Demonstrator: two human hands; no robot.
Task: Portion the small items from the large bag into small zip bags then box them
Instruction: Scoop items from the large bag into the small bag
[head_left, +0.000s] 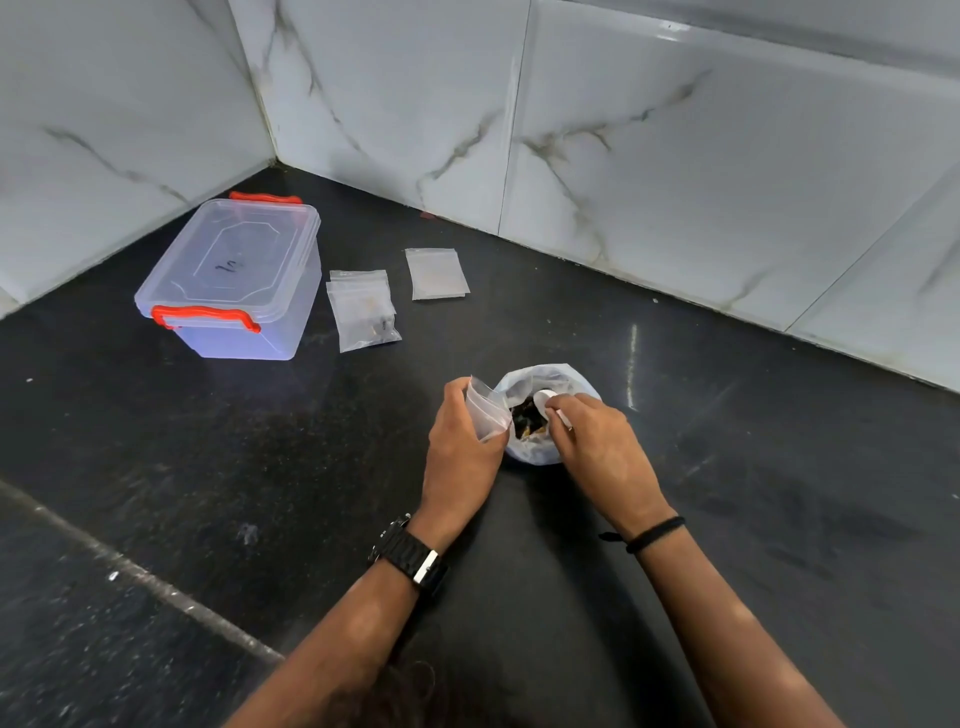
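Both forearms reach forward side by side, the left hand (460, 441), a watch (410, 558) on its wrist, curled with thumb and fingers pinching a small zip bag (487, 410), the right hand (597, 447), a black band (652, 534) at its wrist, angled inward, fingertips pinching a white spoon (550, 405).

The counter (727, 493) is dark polished stone, speckled; the wall tiles (675, 156) are glossy marble-look; the box (234, 280) and small bags (363, 312) — clear, smooth plastic.

Head camera looks steeply down, close over the countertop (727, 519).
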